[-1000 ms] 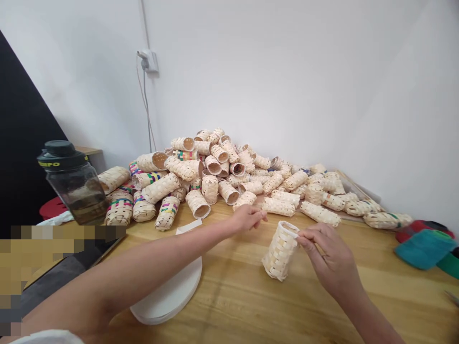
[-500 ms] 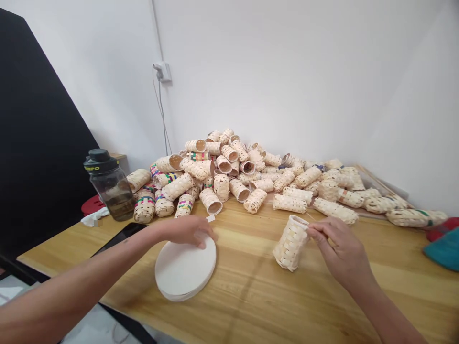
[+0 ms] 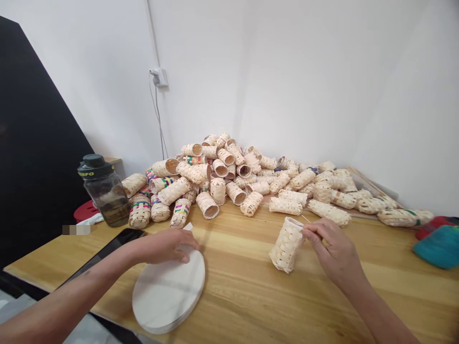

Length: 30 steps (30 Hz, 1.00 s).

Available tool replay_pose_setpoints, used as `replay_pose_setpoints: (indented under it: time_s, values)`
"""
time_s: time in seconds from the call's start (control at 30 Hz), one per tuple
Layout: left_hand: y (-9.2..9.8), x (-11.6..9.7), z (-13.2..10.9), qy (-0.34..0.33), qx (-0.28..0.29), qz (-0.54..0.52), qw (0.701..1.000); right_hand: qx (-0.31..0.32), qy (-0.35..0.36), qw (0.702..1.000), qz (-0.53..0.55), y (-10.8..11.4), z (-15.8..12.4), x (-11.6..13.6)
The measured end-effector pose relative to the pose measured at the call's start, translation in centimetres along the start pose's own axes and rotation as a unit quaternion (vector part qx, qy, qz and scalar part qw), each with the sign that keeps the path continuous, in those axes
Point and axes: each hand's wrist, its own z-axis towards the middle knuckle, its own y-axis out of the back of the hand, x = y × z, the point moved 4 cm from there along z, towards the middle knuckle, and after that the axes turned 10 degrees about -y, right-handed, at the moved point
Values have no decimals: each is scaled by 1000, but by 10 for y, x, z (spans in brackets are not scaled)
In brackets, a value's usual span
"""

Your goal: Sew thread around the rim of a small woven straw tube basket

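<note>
At the middle of the honey-toned wooden counter (image 3: 244, 306), a small cream woven-splint cylindrical basket (image 3: 287, 244) stands tilted on its base, its open rim leaning toward my right hand (image 3: 335, 248). That hand is narrow, its fingertips (image 3: 307, 232) pinched at the rim, where a thin pale splint (image 3: 306, 219) pokes out. Left of the basket, my left hand (image 3: 165, 246) lies relaxed and not gripping, its fingers draped over the edge of a round stack of smooth white discs (image 3: 168, 296). Beyond the basket rises a loose heap of hollow woven cylinders (image 3: 222, 184), their splints matte and ribbed, some banded in coloured strips (image 3: 139, 210). Farther left of the basket stands a clear glass jar with a black lid (image 3: 103, 191).
</note>
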Motion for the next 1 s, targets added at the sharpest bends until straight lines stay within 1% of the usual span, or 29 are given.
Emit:
replay_pose_setpoints:
  time_s: [0.07, 0.13, 0.17, 0.23, 0.27, 0.3, 0.33, 0.4, 0.47, 0.5, 0.57, 0.63, 0.73, 0.83, 0.9, 1.0]
  values:
    - [1, -3, 1, 6, 16, 30, 999, 3, 0, 1000, 5, 0, 0, 0]
    - [4, -12, 8, -11, 2, 72, 997, 3, 0, 1000, 9, 0, 1, 1]
    - [7, -20, 14, -26, -21, 91, 995, 3, -1, 1000, 12, 0, 1, 2]
    - [13, -43, 32, -71, -90, 111, 987, 6, -4, 1000, 20, 0, 1, 4]
    - [15, -57, 43, -98, -128, 108, 981, 7, -6, 1000, 25, 0, 1, 6]
    - [17, -73, 55, -140, -157, 99, 973, 11, -8, 999, 30, 1, 1, 7]
    - [17, -90, 68, -179, -178, 89, 963, 13, -11, 999, 35, 1, 1, 9]
    - [18, -119, 96, -236, -221, 63, 944, 17, -15, 999, 41, 1, 0, 11]
    - [19, -138, 123, -275, -272, 33, 922, 21, -18, 999, 43, 1, 0, 13]
    - [18, -141, 136, -281, -295, 12, 913, 22, -17, 999, 44, 1, -1, 14]
    - [16, -137, 158, -267, -349, -52, 897, 22, -19, 998, 48, 1, -1, 14]
    - [10, -119, 174, -232, -398, -119, 880, 22, -27, 998, 52, 1, -2, 14]
    - [-7, -90, 185, -199, -435, -166, 862, 24, -45, 997, 50, 0, -2, 11]
    - [-24, -72, 189, -181, -419, -169, 874, 21, -51, 997, 47, 0, -2, 11]
    - [-31, -67, 190, -164, -400, -178, 884, 20, -51, 997, 48, 1, -2, 11]
    - [-36, -64, 188, -154, -378, -179, 895, 20, -55, 997, 50, 1, -2, 11]
